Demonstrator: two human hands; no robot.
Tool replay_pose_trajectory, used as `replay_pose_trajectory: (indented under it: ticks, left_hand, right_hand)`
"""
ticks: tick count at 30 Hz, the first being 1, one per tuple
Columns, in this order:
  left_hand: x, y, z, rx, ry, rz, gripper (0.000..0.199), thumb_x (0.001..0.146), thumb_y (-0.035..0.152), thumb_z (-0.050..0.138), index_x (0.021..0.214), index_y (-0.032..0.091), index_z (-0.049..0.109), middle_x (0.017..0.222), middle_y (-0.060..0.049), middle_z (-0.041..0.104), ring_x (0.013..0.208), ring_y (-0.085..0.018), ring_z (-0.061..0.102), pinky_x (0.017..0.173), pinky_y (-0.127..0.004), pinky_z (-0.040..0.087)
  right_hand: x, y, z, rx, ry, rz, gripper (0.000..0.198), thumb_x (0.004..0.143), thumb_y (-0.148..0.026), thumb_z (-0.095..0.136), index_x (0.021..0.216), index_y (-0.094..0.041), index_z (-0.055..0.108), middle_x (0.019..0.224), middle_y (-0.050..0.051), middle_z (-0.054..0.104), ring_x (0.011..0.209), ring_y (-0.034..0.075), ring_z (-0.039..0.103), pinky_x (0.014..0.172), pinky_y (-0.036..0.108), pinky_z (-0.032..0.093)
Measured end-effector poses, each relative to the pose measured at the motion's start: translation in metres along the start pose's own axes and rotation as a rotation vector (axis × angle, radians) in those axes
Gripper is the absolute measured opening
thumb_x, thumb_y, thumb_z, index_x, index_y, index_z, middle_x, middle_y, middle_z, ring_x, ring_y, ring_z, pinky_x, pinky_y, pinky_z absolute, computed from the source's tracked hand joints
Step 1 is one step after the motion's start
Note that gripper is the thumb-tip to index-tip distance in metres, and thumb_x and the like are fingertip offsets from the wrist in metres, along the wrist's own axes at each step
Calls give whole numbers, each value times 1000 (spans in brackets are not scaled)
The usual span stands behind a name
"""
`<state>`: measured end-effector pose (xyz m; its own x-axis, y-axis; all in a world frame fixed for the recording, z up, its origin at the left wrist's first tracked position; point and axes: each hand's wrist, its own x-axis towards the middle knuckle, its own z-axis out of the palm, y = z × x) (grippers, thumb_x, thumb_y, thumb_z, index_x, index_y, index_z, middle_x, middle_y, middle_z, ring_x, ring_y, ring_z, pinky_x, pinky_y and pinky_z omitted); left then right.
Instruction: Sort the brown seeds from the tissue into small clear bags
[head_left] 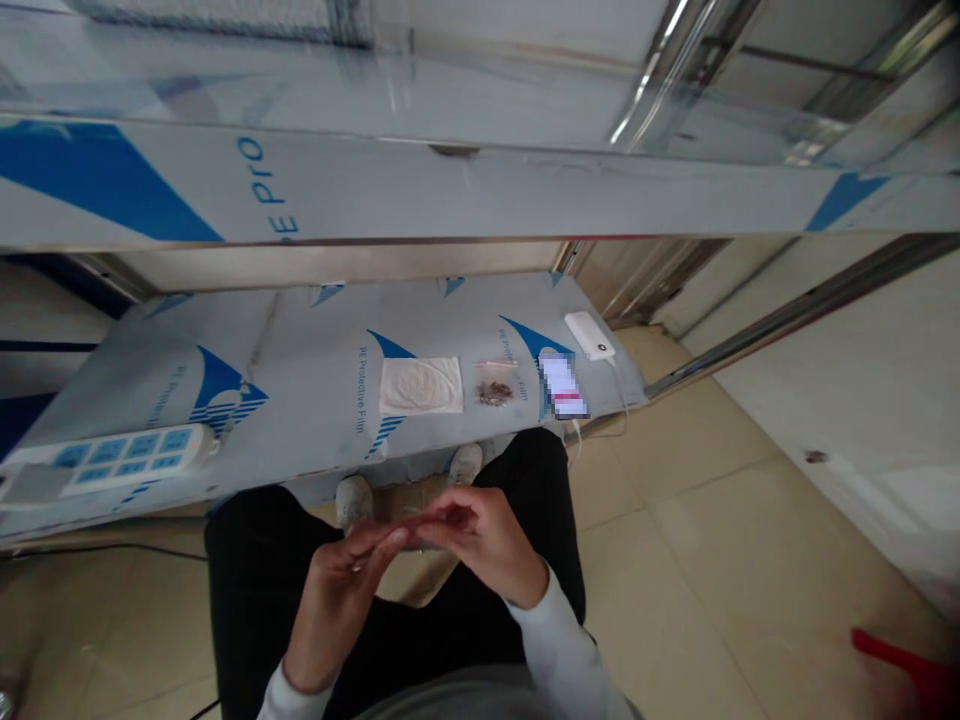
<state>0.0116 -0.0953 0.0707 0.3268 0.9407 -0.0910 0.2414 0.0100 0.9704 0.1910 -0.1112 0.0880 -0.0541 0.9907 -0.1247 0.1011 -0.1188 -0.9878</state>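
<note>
Above my lap, my left hand and my right hand meet with fingertips pinched close together. Between them is something small, thin and reddish; the fingers cover most of it, and I cannot make out its kind. Both hands are closed. Beyond them, on the film-covered lower shelf, lies a flat white cloth or paper square. To its right is a small clear zip bag with dark brown bits inside. Neither hand touches these.
A phone with a lit screen lies right of the bag, near a white power bank with a cable. At left sits a white-and-blue power strip. An upper shelf overhangs the back. Something red is at lower right.
</note>
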Motion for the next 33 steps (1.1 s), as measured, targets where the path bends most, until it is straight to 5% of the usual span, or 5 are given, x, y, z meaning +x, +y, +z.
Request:
replay_pose_trajectory:
  ticks: [6, 14, 19, 24, 33]
  left_hand:
    - [7, -1, 7, 214, 104, 9, 41, 87, 48, 49, 105, 19, 72, 100, -7, 73, 95, -23, 68, 85, -29, 54]
    - [-42, -66, -24, 456, 247, -64, 43, 83, 53, 50, 109, 23, 68, 105, 0, 72, 100, -22, 67, 90, -28, 53]
    - [-89, -116, -49, 672, 362, -72, 41, 81, 49, 51, 114, 29, 64, 114, 2, 69, 104, -22, 65, 94, -35, 52]
    - [-111, -140, -62, 753, 461, -7, 35, 80, 44, 53, 110, 29, 64, 108, -1, 70, 98, -25, 65, 90, -40, 51]
    - [-103, -125, -46, 784, 494, 22, 36, 83, 40, 49, 115, 26, 60, 116, -7, 65, 105, -27, 60, 94, -44, 45]
  right_hand:
    - [41, -20, -59, -180, -140, -137, 16, 79, -35, 66, 79, -19, 69, 62, -2, 65, 55, 10, 60, 53, 19, 46]
    - [177, 35, -186, -543, 166, 180, 21, 82, -26, 61, 98, -12, 65, 77, 5, 71, 62, 12, 65, 61, 24, 53]
    - [210, 73, -181, -832, 187, 205, 14, 73, -17, 70, 85, -10, 67, 88, 13, 70, 86, 21, 66, 78, 30, 50]
    - [218, 85, -170, -1064, 146, 142, 36, 75, -16, 71, 110, -10, 62, 126, 20, 55, 122, 27, 47, 101, 34, 37]
    - [229, 82, -179, -1154, -43, 230, 25, 89, -33, 57, 104, -14, 61, 106, 6, 63, 93, 18, 62, 82, 38, 52]
